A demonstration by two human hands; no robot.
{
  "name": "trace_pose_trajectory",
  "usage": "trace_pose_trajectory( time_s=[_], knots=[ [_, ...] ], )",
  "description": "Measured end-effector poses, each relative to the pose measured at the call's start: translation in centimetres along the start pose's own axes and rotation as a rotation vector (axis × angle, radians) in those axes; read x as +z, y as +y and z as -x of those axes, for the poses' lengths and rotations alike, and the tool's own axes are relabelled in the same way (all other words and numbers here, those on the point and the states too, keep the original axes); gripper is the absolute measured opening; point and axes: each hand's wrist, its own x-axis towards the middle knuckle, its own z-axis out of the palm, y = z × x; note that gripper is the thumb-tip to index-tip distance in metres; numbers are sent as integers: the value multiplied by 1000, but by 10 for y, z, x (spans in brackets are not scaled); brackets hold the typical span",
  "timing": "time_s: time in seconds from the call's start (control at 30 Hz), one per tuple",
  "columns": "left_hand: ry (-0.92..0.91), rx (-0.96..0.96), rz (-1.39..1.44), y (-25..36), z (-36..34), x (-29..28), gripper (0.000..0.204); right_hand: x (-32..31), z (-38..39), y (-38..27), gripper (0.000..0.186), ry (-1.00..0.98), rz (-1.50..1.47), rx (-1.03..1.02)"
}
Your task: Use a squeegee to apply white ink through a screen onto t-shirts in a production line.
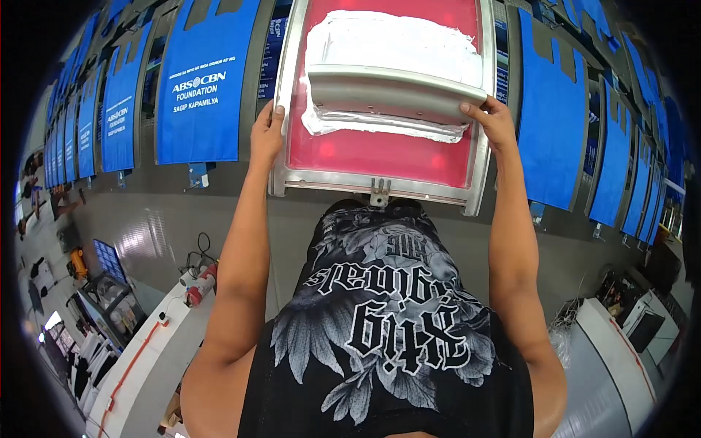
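In front of me lies a metal-framed printing screen (380,177) with red mesh and a thick spread of white ink (394,40). A wide metal squeegee (387,91) lies across the ink, slightly tilted down to the right. My left hand (267,135) is closed on the frame's left rail, thumb on top and most fingers hidden. At the squeegee's right end, my right hand (495,124) is closed with its thumb on the metal; its other fingers are partly hidden beside the right rail.
Blue printed bag-shaped pieces (208,87) lie on boards to the left, with more blue pieces (551,117) to the right. A white ledge (139,365) with a red cord stands at lower left. A grey-white counter (599,365) is at lower right.
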Motion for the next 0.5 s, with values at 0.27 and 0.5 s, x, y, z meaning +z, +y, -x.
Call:
trace_pose_trajectory(
  time_s=[0.27,0.5],
  knots=[
    [6,94,20,-41,0,-1,49,4,14,0,39,-9,5,-21],
    [78,461,-479,13,16,-2,54,-2,45,-34,33,-124,620,-90]
  ],
)
